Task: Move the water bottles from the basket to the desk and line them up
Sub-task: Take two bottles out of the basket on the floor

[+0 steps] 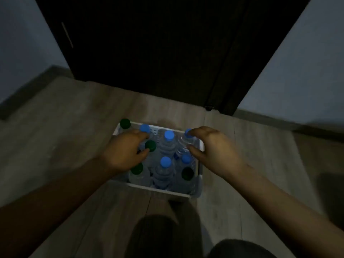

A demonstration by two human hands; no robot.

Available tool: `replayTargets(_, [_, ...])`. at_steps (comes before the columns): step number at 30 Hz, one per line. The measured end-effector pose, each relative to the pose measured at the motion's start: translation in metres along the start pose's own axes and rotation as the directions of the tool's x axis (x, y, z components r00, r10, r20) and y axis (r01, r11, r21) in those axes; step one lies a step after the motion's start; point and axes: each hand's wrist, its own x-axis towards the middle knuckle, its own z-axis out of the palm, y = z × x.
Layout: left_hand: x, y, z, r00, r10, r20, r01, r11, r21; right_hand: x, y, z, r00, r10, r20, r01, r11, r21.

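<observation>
Dim light lies over a grey wooden floor (65,146) in front of a dark door (149,53); no desk is in sight from here.

Both hands reach down over the load. The left hand (124,149) has its fingers and thumb curved to either side of a green-capped bottle (150,145), the thumb tip right at the cap. The right hand (214,148) is hooked like a claw over a blue-capped bottle (188,133), fingertips on or just above the cap and the thumb lower down beside the neck. Whether either hand has actually closed on its bottle I cannot tell (the picture is dark and a little smeared).

Around them the water bottles (168,138) stand upright and packed close in a white plastic basket (160,189), which sits on the floor just ahead of the person's knees.

They look full, so I judge each one fairly heavy for its size, with thin clear walls that give under a squeeze and may be slick. The cap and neck are the stiff part and the only part free in such tight packing, so that seems the place to take hold, lifting straight up so the neighbours are not dragged along.
</observation>
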Motion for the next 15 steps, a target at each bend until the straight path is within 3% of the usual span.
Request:
replayTargets(9, [0.006, -0.013, 0.037, 0.981, 0.026, -0.191, -0.036, 0.998, -0.054, -0.037, 0.011, 0.038, 0.999, -0.022, -0.045, 0.025, 0.996, 0.082])
replayTargets(15, [0.009, -0.017, 0.05, 0.977, 0.038, -0.211, -0.056, 0.996, -0.076, -0.053, 0.014, 0.067, 0.999, -0.008, -0.042, 0.014, 0.988, 0.151])
